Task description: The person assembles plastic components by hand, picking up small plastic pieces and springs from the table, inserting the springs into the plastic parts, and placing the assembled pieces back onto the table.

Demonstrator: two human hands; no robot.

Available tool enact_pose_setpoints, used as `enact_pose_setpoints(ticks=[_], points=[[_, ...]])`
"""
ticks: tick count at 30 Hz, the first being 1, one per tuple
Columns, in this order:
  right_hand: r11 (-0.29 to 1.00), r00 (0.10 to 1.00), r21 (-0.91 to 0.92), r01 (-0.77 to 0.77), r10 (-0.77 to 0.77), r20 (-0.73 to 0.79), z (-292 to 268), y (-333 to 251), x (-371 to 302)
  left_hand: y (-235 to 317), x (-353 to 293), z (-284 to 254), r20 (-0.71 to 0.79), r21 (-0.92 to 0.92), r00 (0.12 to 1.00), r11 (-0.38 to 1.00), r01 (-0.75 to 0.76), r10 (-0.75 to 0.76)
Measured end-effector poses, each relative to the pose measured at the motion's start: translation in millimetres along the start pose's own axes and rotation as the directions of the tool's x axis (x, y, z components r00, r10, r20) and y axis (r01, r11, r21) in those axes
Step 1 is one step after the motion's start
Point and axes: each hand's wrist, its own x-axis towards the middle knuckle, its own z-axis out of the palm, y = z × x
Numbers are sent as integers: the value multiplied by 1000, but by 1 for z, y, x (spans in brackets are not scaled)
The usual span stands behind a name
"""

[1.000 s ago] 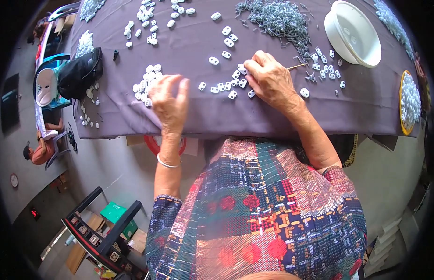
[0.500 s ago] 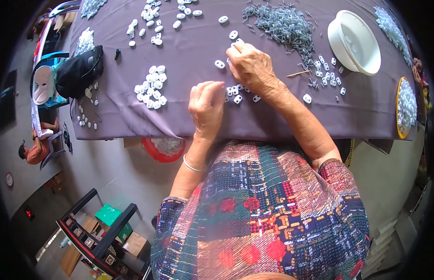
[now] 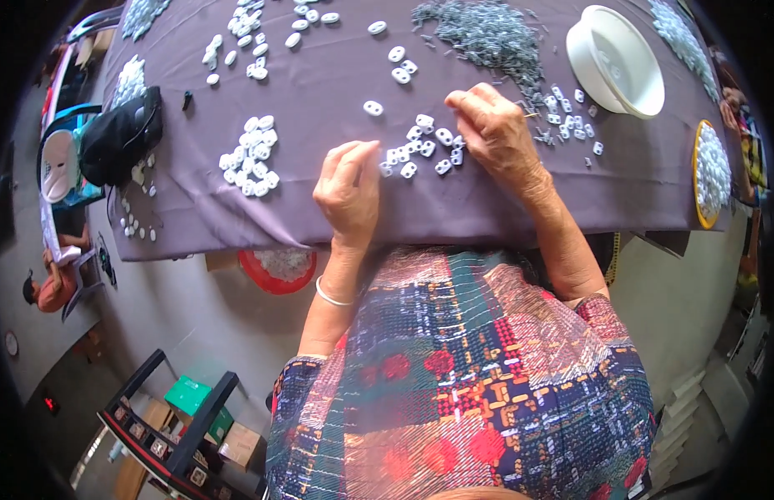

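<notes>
My left hand [image 3: 349,190] hovers over the cloth with its fingers curled together; whatever they hold, if anything, is hidden. Just right of its fingertips is a loose group of small white two-holed plastic pieces [image 3: 426,148]. On the far side of that group, my right hand [image 3: 497,132] has bent fingers pressed toward the thumb, and I cannot make out anything in them. A thin pale stick [image 3: 532,115] shows partly from behind its knuckles. White oval two-holed pieces [image 3: 401,76] lie in a short line beyond both hands.
A heap of small grey pins [image 3: 487,37] lies at the back, beside a white bowl [image 3: 577,50]. Another white cluster [image 3: 252,157] sits left. A black bag [image 3: 120,137] is at the left edge, a yellow-rimmed tray [image 3: 700,200] at the right. Below stands a red basin [image 3: 274,286].
My right hand has drawn back from the line of oval pieces toward the right, uncovering pieces there and in the near group. My left hand stays close to its place. The whole view has shifted slightly.
</notes>
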Motion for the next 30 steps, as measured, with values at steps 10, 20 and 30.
enact_pose_setpoints(ticks=[10,20,30], points=[[1000,998,-1,-10,10,-58,-5,-10,-18,7,10,-3,29,22,1000,1000,-11,11],[973,982,158,-168,178,-55,-11,-11,-30,14,24,10,265,78,964,995,-57,35],[953,972,249,-174,206,-111,-18,-16,-36,25,16,-2,128,134,991,989,-64,46]])
